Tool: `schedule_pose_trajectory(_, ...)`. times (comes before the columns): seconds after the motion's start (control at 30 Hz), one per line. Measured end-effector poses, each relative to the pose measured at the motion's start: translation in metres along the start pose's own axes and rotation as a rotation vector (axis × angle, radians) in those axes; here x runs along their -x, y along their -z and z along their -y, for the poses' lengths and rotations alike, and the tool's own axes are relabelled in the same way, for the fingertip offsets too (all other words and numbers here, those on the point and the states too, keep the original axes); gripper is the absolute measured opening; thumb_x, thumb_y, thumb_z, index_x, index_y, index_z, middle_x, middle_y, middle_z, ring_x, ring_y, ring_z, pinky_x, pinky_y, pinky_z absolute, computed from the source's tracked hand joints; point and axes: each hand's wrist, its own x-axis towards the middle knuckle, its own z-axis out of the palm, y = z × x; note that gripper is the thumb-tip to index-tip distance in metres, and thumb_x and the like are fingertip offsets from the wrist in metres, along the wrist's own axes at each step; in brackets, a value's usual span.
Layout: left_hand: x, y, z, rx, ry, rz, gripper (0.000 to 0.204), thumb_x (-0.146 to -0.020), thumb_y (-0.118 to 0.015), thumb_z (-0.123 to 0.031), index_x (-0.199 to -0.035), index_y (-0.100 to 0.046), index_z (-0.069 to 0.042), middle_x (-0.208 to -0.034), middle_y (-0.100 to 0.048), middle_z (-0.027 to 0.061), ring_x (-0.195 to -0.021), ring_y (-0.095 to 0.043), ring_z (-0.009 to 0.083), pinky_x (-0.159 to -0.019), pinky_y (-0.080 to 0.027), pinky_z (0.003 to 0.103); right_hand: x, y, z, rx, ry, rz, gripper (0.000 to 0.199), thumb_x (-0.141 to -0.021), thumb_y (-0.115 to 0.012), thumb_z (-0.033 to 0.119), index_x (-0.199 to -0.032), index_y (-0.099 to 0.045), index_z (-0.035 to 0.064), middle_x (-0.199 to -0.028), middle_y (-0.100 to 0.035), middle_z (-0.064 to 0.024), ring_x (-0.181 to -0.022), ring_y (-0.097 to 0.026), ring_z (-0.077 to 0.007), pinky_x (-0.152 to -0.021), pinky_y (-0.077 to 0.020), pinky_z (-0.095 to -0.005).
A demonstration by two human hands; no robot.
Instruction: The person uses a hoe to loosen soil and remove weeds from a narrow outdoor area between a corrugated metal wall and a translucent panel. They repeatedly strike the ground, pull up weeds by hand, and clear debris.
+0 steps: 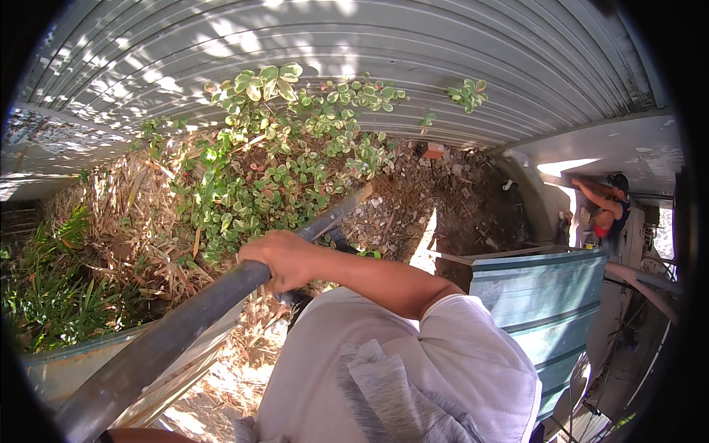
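A long, thick dark grey pole (pixel 199 316) slants from the lower left up to the rubble ground, with a brownish far end. My right hand (pixel 279 260) is closed around its middle, with the arm crossing in front of my white shirt (pixel 399 369). The far end of the pole lies over the edge of a leafy green plant (pixel 295 159) and the rubble (pixel 373 221). Of my left side only a sliver of skin shows at the bottom left edge, beside the near end of the pole; the left hand itself is out of the picture.
A ribbed grey metal wall (pixel 413 59) curves across the back. Blue-green corrugated sheeting (pixel 535 310) stands to my right. Another person (pixel 611 210) reaches toward a pale wall farther right. A red brick (pixel 433 150) lies by the back wall; dry leaves (pixel 122 221) cover the left.
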Motion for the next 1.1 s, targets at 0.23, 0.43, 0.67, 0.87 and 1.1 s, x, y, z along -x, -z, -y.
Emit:
schedule_pose_trajectory(0.23, 0.137, 0.023, 0.061, -0.071, 0.158, -0.235, 0.045, -0.083, -0.073, -0.015, -0.116, -0.042, -0.014, -0.092, -0.045, -0.0013, -0.085, -0.044, 0.0139, -0.085, -0.035, 0.035, 0.067, -0.048, -0.171, 0.140, -0.160, -0.028, 0.044, -0.063, -0.082, 0.011, -0.103, -0.063, 0.0122, -0.093, -0.067, -0.0102, -0.094, -0.065, -0.0360, -0.087, -0.0498, -0.0460)
schedule_pose_trajectory(0.43, 0.170, 0.066, 0.044, -0.179, 0.235, -0.522, 0.022, -0.095, -0.062, -0.013, -0.112, -0.049, -0.012, -0.092, -0.049, 0.0009, -0.087, -0.046, 0.0162, -0.088, -0.039, 0.036, 0.054, -0.101, -0.178, 0.142, -0.148, 0.007, 0.042, -0.062, -0.085, 0.014, -0.098, -0.064, 0.0114, -0.089, -0.067, -0.0107, -0.089, -0.066, -0.0372, -0.082, -0.0512, -0.0484)
schedule_pose_trajectory(0.67, 0.229, 0.105, 0.020, -0.592, 0.519, -1.262, 0.023, -0.099, -0.068, -0.025, -0.101, -0.067, -0.002, -0.088, -0.064, 0.0049, -0.086, -0.060, 0.0175, -0.085, -0.049, 0.035, -0.011, -0.147, -0.198, 0.066, -0.326, 1.207, 0.034, -0.058, -0.084, 0.015, -0.090, -0.075, 0.0092, -0.092, -0.074, -0.0124, -0.084, -0.070, -0.0325, -0.071, -0.0515, -0.0511)
schedule_pose_trajectory(0.87, 0.262, 0.089, 0.000, -0.710, 0.572, -1.489, 0.029, -0.096, -0.073, -0.032, -0.098, -0.066, -0.004, -0.086, -0.060, 0.0042, -0.085, -0.057, 0.0180, -0.085, -0.045, 0.034, 0.020, -0.171, -0.193, -0.042, -0.342, 1.189, 0.058, -0.055, -0.090, 0.020, -0.111, -0.075, 0.0100, -0.100, -0.075, -0.0116, -0.096, -0.070, -0.0303, -0.080, -0.0520, -0.0466)
schedule_pose_trajectory(1.1, 0.226, 0.104, 0.036, -0.245, 0.432, -0.988, 0.016, -0.093, -0.067, -0.013, -0.105, -0.061, -0.005, -0.092, -0.062, 0.0052, -0.093, -0.059, 0.0210, -0.087, -0.046, 0.037, 0.000, -0.121, -0.194, 0.078, -0.471, 1.015, 0.055, -0.061, -0.087, 0.019, -0.114, -0.072, 0.0092, -0.100, -0.075, -0.0125, -0.097, -0.070, -0.0311, -0.077, -0.0536, -0.0481)
